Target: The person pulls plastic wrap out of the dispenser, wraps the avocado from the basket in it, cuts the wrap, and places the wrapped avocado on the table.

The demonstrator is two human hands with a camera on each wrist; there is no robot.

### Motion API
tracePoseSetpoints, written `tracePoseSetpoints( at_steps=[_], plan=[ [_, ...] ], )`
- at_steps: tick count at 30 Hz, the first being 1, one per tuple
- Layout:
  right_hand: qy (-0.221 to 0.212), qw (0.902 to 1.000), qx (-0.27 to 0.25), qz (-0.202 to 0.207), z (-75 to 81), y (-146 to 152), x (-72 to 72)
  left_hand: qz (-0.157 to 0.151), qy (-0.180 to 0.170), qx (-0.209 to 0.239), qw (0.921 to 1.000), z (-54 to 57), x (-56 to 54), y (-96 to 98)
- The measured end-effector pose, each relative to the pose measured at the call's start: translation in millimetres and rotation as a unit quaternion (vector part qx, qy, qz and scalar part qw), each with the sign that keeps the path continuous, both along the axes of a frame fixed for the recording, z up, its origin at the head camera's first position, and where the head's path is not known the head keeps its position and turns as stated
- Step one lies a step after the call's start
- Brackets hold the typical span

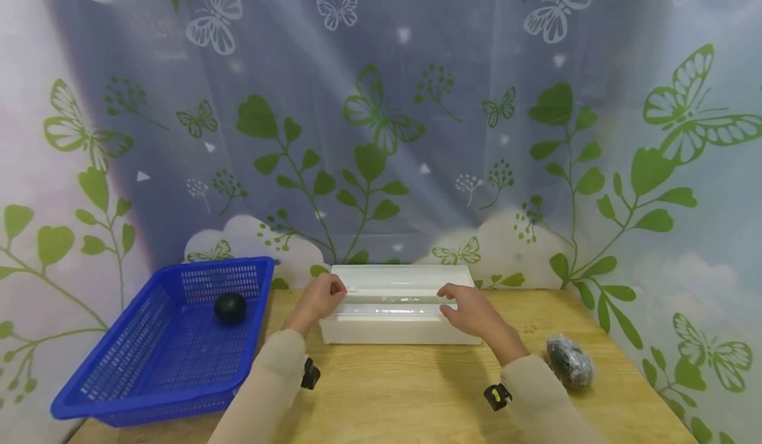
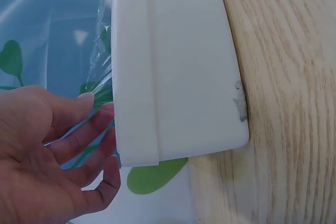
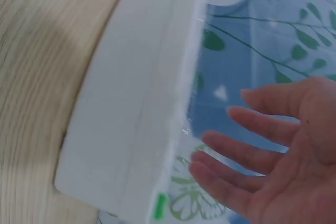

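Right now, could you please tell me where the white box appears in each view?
Head: box at lower centre.
Left wrist: box at upper centre, running off the top edge.
Right wrist: box left of centre, slanting from top to bottom.
Shared landmark: the wooden table.

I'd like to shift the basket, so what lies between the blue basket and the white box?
The head view shows a strip of wooden table between the blue basket and the white box, with the person's left forearm above it.

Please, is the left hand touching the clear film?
Touching: the left wrist view shows the clear film gathered at the thumb tip of the left hand.
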State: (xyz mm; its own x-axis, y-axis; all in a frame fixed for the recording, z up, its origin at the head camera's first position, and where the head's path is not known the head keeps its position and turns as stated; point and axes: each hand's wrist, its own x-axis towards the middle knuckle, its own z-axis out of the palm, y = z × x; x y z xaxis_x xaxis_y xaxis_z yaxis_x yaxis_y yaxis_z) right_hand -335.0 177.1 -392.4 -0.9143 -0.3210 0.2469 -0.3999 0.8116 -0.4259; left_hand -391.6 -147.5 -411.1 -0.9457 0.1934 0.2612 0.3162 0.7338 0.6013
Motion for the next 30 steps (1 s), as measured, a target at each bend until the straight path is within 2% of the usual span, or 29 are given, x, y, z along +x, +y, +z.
tracePoseSetpoints(
  at_steps=[6, 11, 17, 21, 26, 30],
  plan=[
    [0.039, 0.9988, 0.028, -0.013, -12.5, -20, -24.5, 0.007, 0.004, 0.016, 0.9998, -5.4, -2.3, -0.1],
    [0.053, 0.9967, 0.056, -0.026, -16.7, -23, -40.7, 0.017, 0.006, 0.03, 0.9994, -7.1, -4.4, -0.2],
    [0.061, 0.9949, 0.079, -0.019, -15.4, -12, -47.0, 0.026, -0.003, 0.038, 0.9989, -8.4, -5.5, -1.1],
    [0.065, 0.9949, 0.077, -0.01, -15.6, -3, -49.2, 0.026, 0.004, 0.037, 0.9989, -8.5, -6.2, -2.5],
    [0.049, 0.996, 0.075, -0.005, -16.3, 12, -51.5, 0.026, 0.007, 0.044, 0.9987, -7.5, -7.1, -2.6],
    [0.062, 0.9944, 0.085, 0.003, -17.1, 26, -56.3, 0.025, 0.007, 0.042, 0.9988, -8.2, -8.2, -3.2]
  ],
)
